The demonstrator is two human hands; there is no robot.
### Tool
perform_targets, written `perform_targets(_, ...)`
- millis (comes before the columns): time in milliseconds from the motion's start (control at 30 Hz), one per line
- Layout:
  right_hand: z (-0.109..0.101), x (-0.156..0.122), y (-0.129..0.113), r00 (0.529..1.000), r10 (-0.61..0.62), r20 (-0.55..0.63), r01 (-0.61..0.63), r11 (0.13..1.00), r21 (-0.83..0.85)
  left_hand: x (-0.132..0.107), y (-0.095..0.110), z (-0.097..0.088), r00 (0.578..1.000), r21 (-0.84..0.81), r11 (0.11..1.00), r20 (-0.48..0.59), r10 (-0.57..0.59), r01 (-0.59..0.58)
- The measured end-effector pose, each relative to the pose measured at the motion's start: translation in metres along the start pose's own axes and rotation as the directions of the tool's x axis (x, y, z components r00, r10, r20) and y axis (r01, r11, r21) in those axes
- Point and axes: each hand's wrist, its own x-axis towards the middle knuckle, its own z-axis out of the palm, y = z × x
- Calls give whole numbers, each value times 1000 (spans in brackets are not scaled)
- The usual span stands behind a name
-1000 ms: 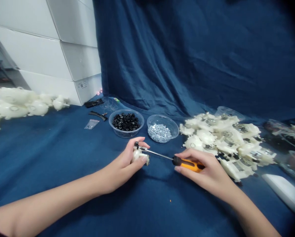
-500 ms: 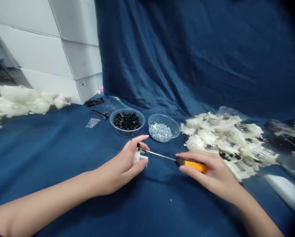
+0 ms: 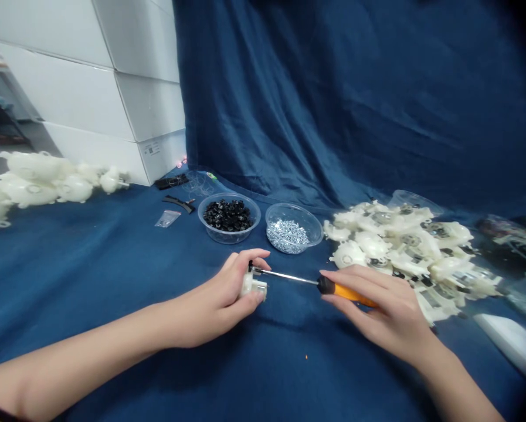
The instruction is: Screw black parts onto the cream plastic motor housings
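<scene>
My left hand (image 3: 223, 299) is closed around a small cream-white plastic part (image 3: 248, 283), with a black piece (image 3: 251, 266) at its upper end. Much of the part is hidden by the fingers. My right hand (image 3: 381, 305) grips a screwdriver (image 3: 348, 293) by its orange and black handle. The metal shaft lies nearly level and points left, its tip at the black piece. Whether a screw sits at the tip is too small to tell.
Behind my hands stand a clear bowl of black pieces (image 3: 229, 237) and a clear bowl of silver screws (image 3: 294, 245). Cream plastic parts pile up at right (image 3: 403, 234) and far left (image 3: 38, 176). White boxes (image 3: 78, 94) are stacked at back left; a white block (image 3: 509, 340) lies at right.
The right hand has turned slightly on the screwdriver handle and its fingers have shifted. The left hand's part is tilted a little differently. The whole view has shifted slightly.
</scene>
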Motion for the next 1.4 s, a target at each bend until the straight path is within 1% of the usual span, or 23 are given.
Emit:
perform_targets(100, 3, 2, -1, 1000, 30, -8, -30, 998, 59, 3, 0, 1, 1000, -61, 998, -2, -21, 21)
perform_targets(167, 4, 2, -1, 998, 49, -30, -47, 997, 66, 5, 0, 3, 999, -172, 984, -10, -52, 49)
perform_targets(300, 4, 2, 2, 997, 56, -51, -53, 997, 52, 11, -4, 3, 992, -454, 888, -57, -117, 78)
perform_targets(400, 5, 2, 5, 996, 38, -81, -35, 999, 39, 16, -11, -1, 992, -550, 831, -31, -124, 87)
perform_targets(467, 6, 2, 6, 995, 34, -99, -30, 999, 40, 20, -15, -5, 992, -552, 830, -31, -126, 88)
perform_targets(567, 9, 4, 6, 994, 73, -85, -68, 996, 54, 23, -17, -9, 984, -529, 844, -88, -157, 87)
perform_targets(700, 8, 4, 4, 986, 166, 30, -168, 984, 66, 25, -15, -11, 974, -573, 814, -114, -194, 95)
perform_targets(767, 7, 3, 2, 974, 211, 87, -217, 973, 71, 26, -14, -13, 975, -564, 823, -132, -176, 73)
perform_targets(833, 7, 3, 3, 966, 230, 117, -241, 967, 86, 27, -15, -14, 976, -532, 845, -150, -155, 52)
perform_targets(933, 9, 3, 6, 974, 198, 112, -209, 974, 92, 29, -16, -17, 975, -493, 866, -143, -169, 78)
perform_targets(1133, 11, 3, 9, 993, 115, 28, -115, 993, 17, 32, -18, -25, 978, -438, 890, -93, -186, 128)
perform_targets(1300, 12, 2, 7, 998, 47, -42, -49, 998, -40, 31, -20, -24, 972, -363, 925, -149, -180, 116)
perform_targets(1400, 12, 1, 7, 999, 32, -44, -35, 997, -73, 29, -21, -19, 971, -364, 927, -176, -160, 87)
